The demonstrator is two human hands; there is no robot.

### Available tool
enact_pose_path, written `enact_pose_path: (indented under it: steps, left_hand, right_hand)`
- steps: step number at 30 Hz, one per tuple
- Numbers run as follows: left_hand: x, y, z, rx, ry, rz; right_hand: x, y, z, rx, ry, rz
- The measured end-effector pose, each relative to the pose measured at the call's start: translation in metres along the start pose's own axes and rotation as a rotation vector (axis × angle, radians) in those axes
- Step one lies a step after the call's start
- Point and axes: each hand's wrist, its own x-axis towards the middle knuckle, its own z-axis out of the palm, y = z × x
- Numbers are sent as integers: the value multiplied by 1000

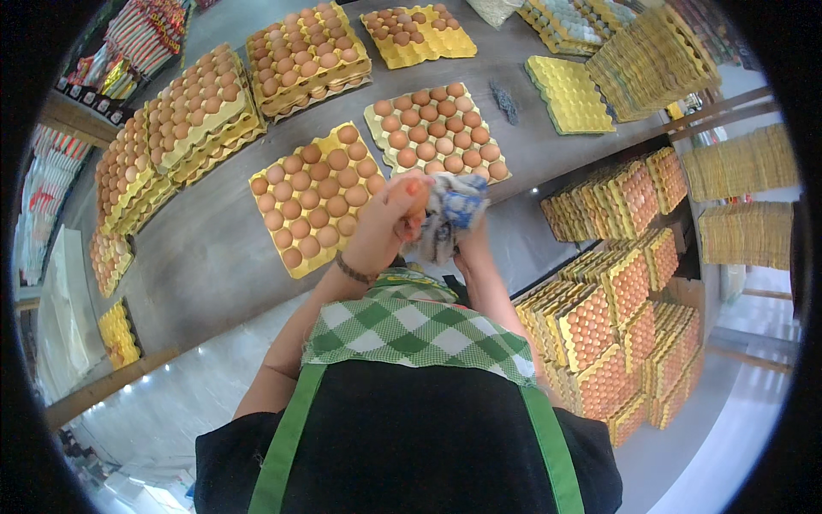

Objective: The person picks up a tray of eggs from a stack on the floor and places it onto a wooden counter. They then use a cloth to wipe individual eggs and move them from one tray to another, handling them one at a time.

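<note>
My left hand (395, 212) holds a brown egg (416, 198) in front of my apron, its outline blurred. Beside it, my right hand (472, 234) grips a crumpled grey, white and blue cloth (453, 209), which hides most of the fingers. Just beyond my left hand lies a yellow egg tray (297, 259) with many brown eggs; one cell near its top shows no egg. A paler tray (379, 132) of brown eggs sits beyond the cloth, to the right of the first one.
Stacked trays of eggs (308, 54) line the far left of the grey table (192, 257). A partly filled tray (443, 45) lies at the back. Empty trays (571, 96) are at the right, near a dark bluish clump (504, 101). Many egg stacks (584, 327) stand low on the right.
</note>
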Motion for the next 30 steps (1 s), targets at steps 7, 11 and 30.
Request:
enact_pose_path:
  steps: [7,11,30]
  left_hand:
    - [13,-35,6,-144,183,61]
    - [3,-75,-9,96,103,261]
    - [6,-30,-73,335,119,223]
  right_hand:
    - [-38,-54,21,-340,-80,-561]
    - [-26,-40,24,-462,-219,-500]
    - [31,65,-34,-337,-197,-4]
